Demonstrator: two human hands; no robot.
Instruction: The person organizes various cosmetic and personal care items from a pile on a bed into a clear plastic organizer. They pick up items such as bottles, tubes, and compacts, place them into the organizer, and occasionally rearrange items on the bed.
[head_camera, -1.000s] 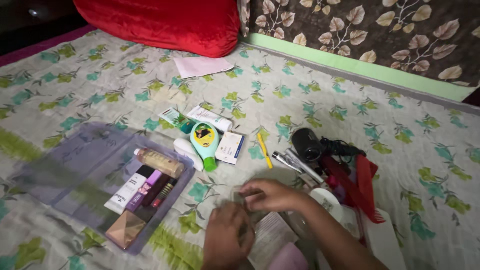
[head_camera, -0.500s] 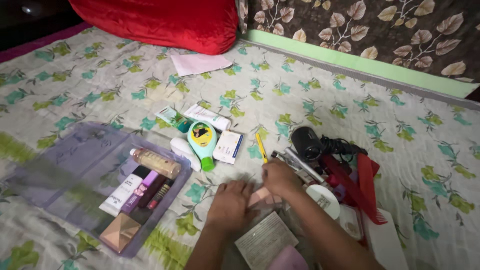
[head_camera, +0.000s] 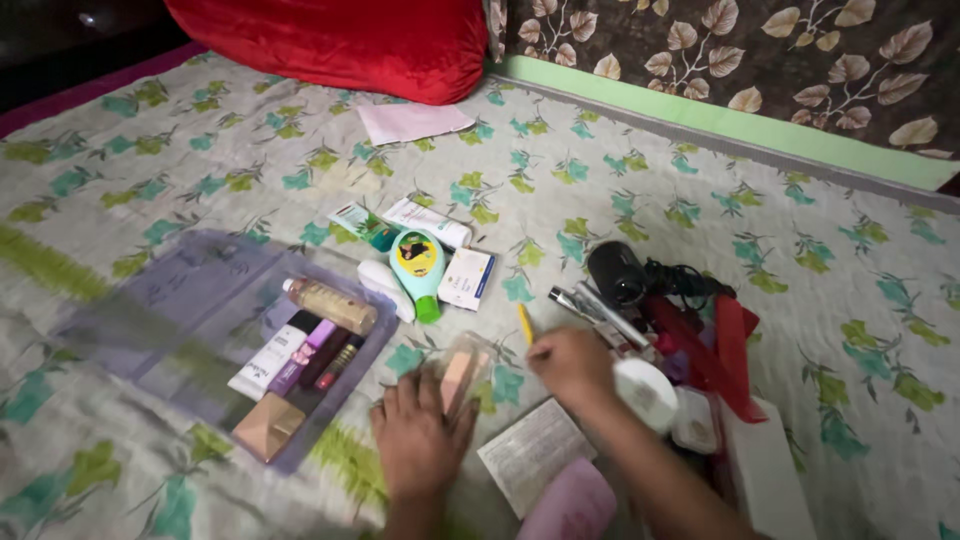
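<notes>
1. Two hands work over the bedsheet (head_camera: 640, 190): the left hand (head_camera: 420, 440) grasps a small clear case (head_camera: 458, 372) beside the clear pouch (head_camera: 190, 310).
2. Right hand (head_camera: 572, 362) hovers near the yellow stick (head_camera: 525, 325); its grip cannot be told.
3. Keep the case level; avoid knocking the green bottle (head_camera: 418, 268).

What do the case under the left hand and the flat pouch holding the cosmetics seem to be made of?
The case under the left hand looks like clear hard plastic: a peach block shows through it, though blur leaves this open. The pouch looks like soft translucent purplish plastic film: the bedsheet pattern shows faintly through it.
</notes>
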